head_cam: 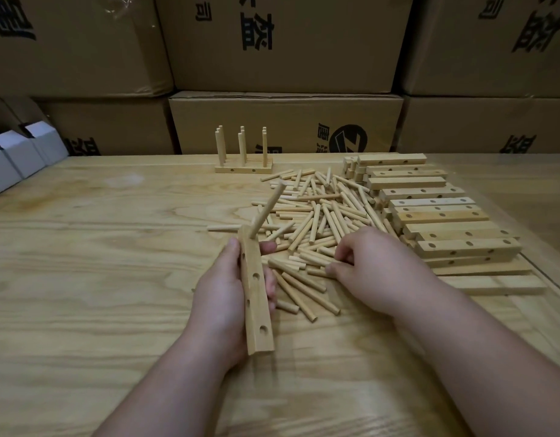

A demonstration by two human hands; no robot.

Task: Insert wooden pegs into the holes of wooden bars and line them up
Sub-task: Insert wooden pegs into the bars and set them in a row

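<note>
Head view: looking down on a pale wooden table [99, 263], both hands in shot.
Left hand: the left hand [223, 298] is wrapped round a wooden bar [256, 298], thumb on its left face, fingertips curling round the right face; it lifts the bar above the table with one end pointing away.
Held bar: two open holes show along its top face, smaller ones on its side, and one peg [267, 209] stands in the far end, leaning off to the upper right.
Right hand: the right hand [371, 266] is down in the loose peg pile [316, 222], fingers curled, tips on the pegs at the pile's near edge; I cannot tell whether it has one pinched.
Peg pile: scattered in the middle of the table, just right of the held bar.
Bar stack: unfilled bars [430, 212] lie in rough rows at the pile's right edge.
Finished pieces: bars with upright pegs [243, 152] stand in a line at the far edge of the table.
Backdrop: printed cardboard boxes [285, 121] stacked behind; white boxes [17, 156] at far left.
</note>
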